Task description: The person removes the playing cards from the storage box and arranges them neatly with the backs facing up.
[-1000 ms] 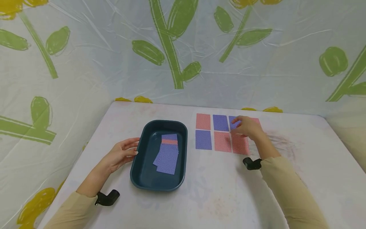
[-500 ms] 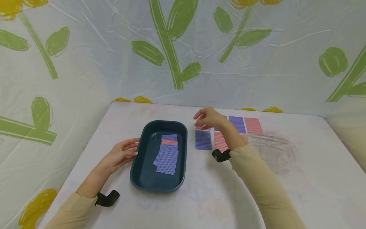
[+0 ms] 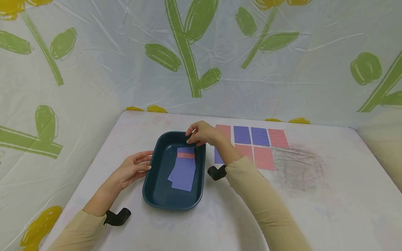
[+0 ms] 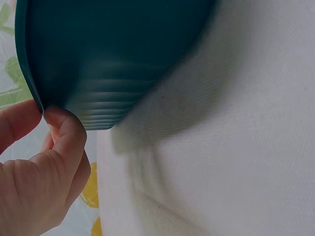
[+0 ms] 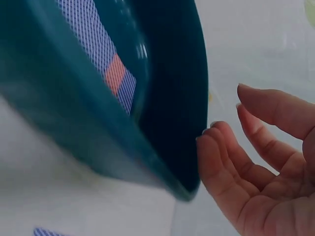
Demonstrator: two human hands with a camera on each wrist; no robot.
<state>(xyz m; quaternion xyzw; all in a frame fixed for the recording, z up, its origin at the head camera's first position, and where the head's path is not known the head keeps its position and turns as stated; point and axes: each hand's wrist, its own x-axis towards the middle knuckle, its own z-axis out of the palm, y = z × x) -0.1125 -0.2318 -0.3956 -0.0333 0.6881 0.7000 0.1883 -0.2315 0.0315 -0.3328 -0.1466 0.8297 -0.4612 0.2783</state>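
While the left grip (image 3: 133,169) pinches the tray's (image 3: 158,184) left rim, the right grip (image 3: 203,134), parted and holding nothing visible, hangs at the far right corner; a snag there could twist the tray. Inside lies a loose, overlapping pile (image 3: 184,174), mostly blue, which would probably slide if the tray tipped. Just to the right, seven red and blue cards (image 3: 260,136) lie flat on the tabletop (image 3: 229,212), where a skidding tray or dragging sleeve (image 3: 254,190) could scatter them.

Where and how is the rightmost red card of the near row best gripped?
Probably pinched at its right edge, from the right: this red card lies flat on the table, with another red card close on its left and its right side free.
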